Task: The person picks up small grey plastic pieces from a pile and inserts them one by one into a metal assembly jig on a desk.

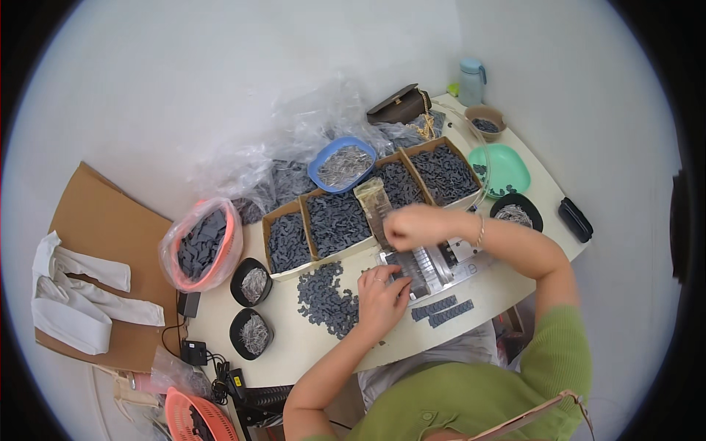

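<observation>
A metal jig (pixel 434 268) with slots and a row of dark grey pieces sits on the table in front of me. The fingertips of my left hand (pixel 382 300) grip its left end, thumb and forefinger bent round the dark edge. Above the back of the jig my right hand (pixel 418 226) is curled closed; whatever lies inside its fingers is hidden. Beside it leans a tape-wrapped block (pixel 373 198). Loose dark grey curved pieces (pixel 327 300) spread to the left of my left hand. Joined strips of such pieces (pixel 450 312) lie at the jig's near side.
Divided cardboard boxes (pixel 318 259) full of grey pieces line the back. A blue basin (pixel 323 184) and black bowls (pixel 237 283) hold metal pins. A green basin (pixel 523 173) and black case (pixel 575 219) are right; a bagged pink basket (pixel 234 246) is left.
</observation>
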